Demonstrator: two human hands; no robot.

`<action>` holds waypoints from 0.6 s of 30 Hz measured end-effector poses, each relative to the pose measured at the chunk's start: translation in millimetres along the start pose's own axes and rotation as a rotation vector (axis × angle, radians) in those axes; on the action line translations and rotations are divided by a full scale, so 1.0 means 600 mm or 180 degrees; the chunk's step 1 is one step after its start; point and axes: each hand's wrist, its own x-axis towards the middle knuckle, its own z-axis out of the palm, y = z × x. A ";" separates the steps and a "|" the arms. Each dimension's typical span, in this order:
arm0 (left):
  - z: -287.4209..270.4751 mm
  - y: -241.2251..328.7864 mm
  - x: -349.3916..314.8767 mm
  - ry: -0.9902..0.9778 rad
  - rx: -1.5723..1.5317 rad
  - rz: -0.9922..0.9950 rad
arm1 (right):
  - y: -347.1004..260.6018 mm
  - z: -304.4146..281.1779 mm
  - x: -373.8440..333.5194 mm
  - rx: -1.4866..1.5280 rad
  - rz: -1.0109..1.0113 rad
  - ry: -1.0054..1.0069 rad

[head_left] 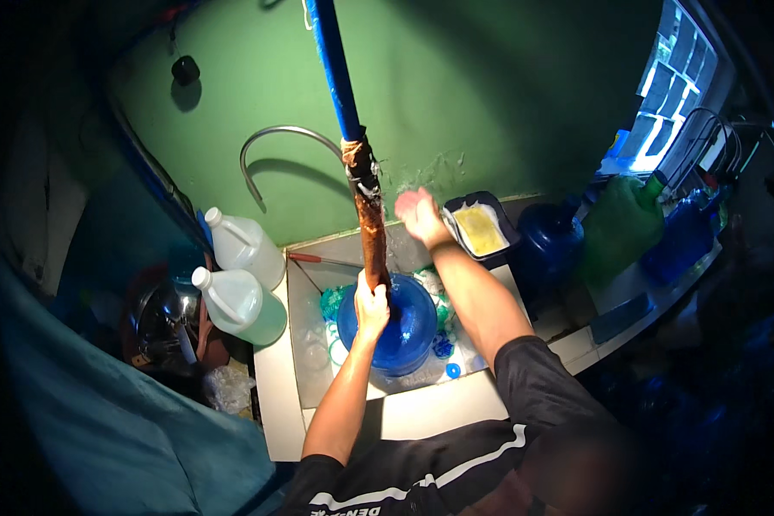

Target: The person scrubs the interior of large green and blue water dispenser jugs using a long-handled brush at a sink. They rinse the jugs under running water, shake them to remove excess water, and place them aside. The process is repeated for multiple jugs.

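Note:
My left hand (371, 310) is closed around the lower end of a brown, worn-looking wrapped pole (371, 228), right above a round blue water jug (408, 331). The pole's upper part is blue, and its lower tip is hidden by my hand and the jug. The jug rests in a pale sink basin (311, 378) among blue and white caps and green netting. My right hand (421, 219) is raised to the right of the pole, apart from it, its fingers smeared by motion. Pale splashes show on the wall just above it.
Two whitish handled jugs (248, 318) stand left of the basin, near a curved metal faucet (292, 129). On the right are a dark tub (499, 249) with something yellow inside, a dark blue jug (546, 245), a green jug (623, 228) and another blue jug (684, 241).

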 end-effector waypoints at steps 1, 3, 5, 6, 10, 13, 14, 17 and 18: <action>0.001 0.000 0.001 0.0083 -0.0173 -0.0061 | 0.017 -0.019 0.002 -0.0098 0.0012 0.0027; 0.005 0.003 0.004 0.0041 0.0027 -0.0347 | 0.089 -0.090 -0.016 -0.0412 0.0044 -0.0013; 0.012 0.008 0.008 -0.0288 0.0389 0.0431 | 0.173 -0.171 -0.042 -0.0333 0.0248 0.0232; 0.016 0.011 0.010 -0.0428 0.0592 0.0794 | 0.210 -0.206 -0.054 -0.0100 0.0486 0.0308; 0.025 0.017 0.021 -0.0637 0.1328 0.1250 | 0.267 -0.246 -0.091 -0.0410 0.0355 0.0684; 0.024 0.011 0.015 -0.0396 0.1439 0.1110 | 0.187 -0.161 -0.075 0.0089 0.1109 0.0820; 0.024 0.009 0.013 -0.0171 0.1351 0.1130 | 0.145 -0.128 -0.065 0.0055 0.0731 0.0232; 0.023 0.003 0.001 0.0039 0.1246 0.0364 | -0.031 -0.040 0.025 0.0911 -0.0689 -0.0052; 0.024 0.003 -0.001 -0.0076 0.1218 0.0231 | -0.072 -0.032 0.046 0.0671 -0.1077 0.0177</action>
